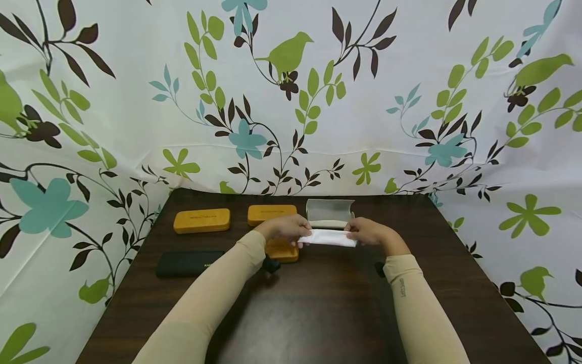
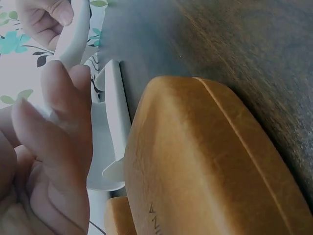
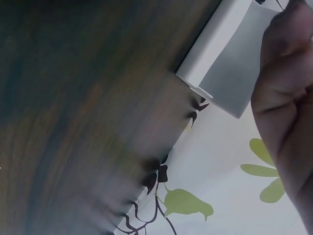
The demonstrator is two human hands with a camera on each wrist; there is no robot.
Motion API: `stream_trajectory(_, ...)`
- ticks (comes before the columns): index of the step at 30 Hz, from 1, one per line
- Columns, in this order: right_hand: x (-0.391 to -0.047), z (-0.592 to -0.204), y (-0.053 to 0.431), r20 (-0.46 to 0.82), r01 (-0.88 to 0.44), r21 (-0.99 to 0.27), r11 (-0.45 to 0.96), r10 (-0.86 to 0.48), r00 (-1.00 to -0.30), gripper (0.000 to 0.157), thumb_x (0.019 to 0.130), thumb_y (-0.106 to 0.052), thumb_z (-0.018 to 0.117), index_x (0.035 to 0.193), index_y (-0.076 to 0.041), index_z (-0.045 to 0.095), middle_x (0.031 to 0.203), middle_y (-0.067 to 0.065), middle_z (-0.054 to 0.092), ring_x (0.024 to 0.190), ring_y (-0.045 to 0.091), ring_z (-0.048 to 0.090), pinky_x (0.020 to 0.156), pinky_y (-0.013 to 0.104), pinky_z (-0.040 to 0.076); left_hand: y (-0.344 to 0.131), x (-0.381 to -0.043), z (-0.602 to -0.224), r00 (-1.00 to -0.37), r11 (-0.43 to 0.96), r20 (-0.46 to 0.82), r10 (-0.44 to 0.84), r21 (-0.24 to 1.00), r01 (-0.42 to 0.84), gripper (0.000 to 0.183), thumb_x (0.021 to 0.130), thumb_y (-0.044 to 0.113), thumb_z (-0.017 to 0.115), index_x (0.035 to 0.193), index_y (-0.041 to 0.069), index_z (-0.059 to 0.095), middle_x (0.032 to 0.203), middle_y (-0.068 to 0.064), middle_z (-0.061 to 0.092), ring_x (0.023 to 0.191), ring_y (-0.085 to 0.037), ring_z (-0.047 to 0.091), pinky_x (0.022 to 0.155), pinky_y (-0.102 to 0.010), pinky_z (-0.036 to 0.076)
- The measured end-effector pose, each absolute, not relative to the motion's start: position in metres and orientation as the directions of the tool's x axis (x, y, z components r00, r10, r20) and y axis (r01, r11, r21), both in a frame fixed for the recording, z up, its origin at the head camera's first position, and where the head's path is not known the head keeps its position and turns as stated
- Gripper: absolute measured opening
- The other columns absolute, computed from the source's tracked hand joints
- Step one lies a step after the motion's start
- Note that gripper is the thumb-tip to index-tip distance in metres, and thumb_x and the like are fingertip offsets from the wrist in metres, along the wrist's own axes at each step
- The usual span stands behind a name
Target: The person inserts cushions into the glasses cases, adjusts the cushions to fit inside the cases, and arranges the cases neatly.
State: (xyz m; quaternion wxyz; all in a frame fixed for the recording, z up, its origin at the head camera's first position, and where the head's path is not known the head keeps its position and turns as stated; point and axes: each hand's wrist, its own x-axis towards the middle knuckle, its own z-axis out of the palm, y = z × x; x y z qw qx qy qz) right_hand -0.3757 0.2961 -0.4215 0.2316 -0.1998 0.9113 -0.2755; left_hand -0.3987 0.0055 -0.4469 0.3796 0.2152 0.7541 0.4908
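Between both hands a folded white cloth (image 1: 328, 237) is stretched out over the table. My left hand (image 1: 287, 228) pinches its left end, and my right hand (image 1: 372, 232) pinches the right end. Just behind the cloth stands an open white glasses case (image 1: 330, 208), its lid raised; the cloth and hands hide part of it. Seen from the left wrist, the cloth (image 2: 76, 36) runs up to the right hand (image 2: 41, 19). An orange-brown glasses case (image 2: 195, 156) lies close by the left hand. In the right wrist view the open case (image 3: 215, 44) sits beside the right hand (image 3: 288, 93).
Another orange-brown case (image 1: 272, 213) lies behind the left hand, with a third (image 1: 202, 221) farther left. A black case (image 1: 188, 264) lies at the left, partly behind the left sleeve. The dark wooden table (image 1: 336, 308) meets a patterned curtain (image 1: 291, 126) at its back edge.
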Motion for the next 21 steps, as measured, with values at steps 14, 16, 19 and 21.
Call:
stream_trajectory(14,-0.404,-0.423,0.3,-0.288,-0.244,-0.586,0.773,-0.48,-0.829,0.011,0.102,-0.007,0.059,0.105,0.002,0.064,0.09,0.007,0.06,0.075,0.017,0.053,0.065,0.03,0.047,0.009,-0.42,-0.45,-0.673,0.428,-0.354,0.65,0.902,-0.062,0.019,0.106,0.016,0.055,0.112,0.002,0.067,0.109,-0.026,0.07,0.065,-0.013,0.061,0.057,-0.021,0.047)
stream_trajectory(16,-0.408,-0.424,0.301,-0.291,-0.241,-0.579,0.779,-0.474,-0.831,0.011,0.102,-0.007,0.059,0.105,0.003,0.064,0.09,0.008,0.061,0.075,0.018,0.054,0.065,0.031,0.047,0.01,-0.421,-0.45,-0.682,0.424,-0.345,0.645,0.904,-0.056,0.019,0.106,0.016,0.055,0.112,0.002,0.067,0.109,-0.027,0.07,0.066,-0.014,0.062,0.057,-0.021,0.048)
stream_trajectory(19,-0.415,-0.426,0.301,-0.294,-0.236,-0.579,0.78,-0.47,-0.832,0.012,0.102,-0.006,0.06,0.106,0.005,0.064,0.09,0.009,0.061,0.076,0.018,0.054,0.065,0.031,0.048,0.013,-0.425,-0.45,-0.7,0.428,-0.332,0.632,0.903,-0.043,0.018,0.106,0.015,0.055,0.111,0.002,0.067,0.107,-0.026,0.071,0.066,-0.014,0.062,0.057,-0.021,0.049)
stream_trajectory(21,-0.42,-0.429,0.301,-0.3,-0.225,-0.576,0.786,-0.459,-0.836,0.012,0.101,-0.005,0.06,0.106,0.005,0.064,0.09,0.009,0.06,0.076,0.018,0.054,0.065,0.03,0.048,0.015,-0.427,-0.449,-0.71,0.437,-0.332,0.621,0.899,-0.038,0.018,0.106,0.014,0.055,0.109,0.002,0.068,0.104,-0.025,0.072,0.065,-0.014,0.062,0.057,-0.021,0.049)
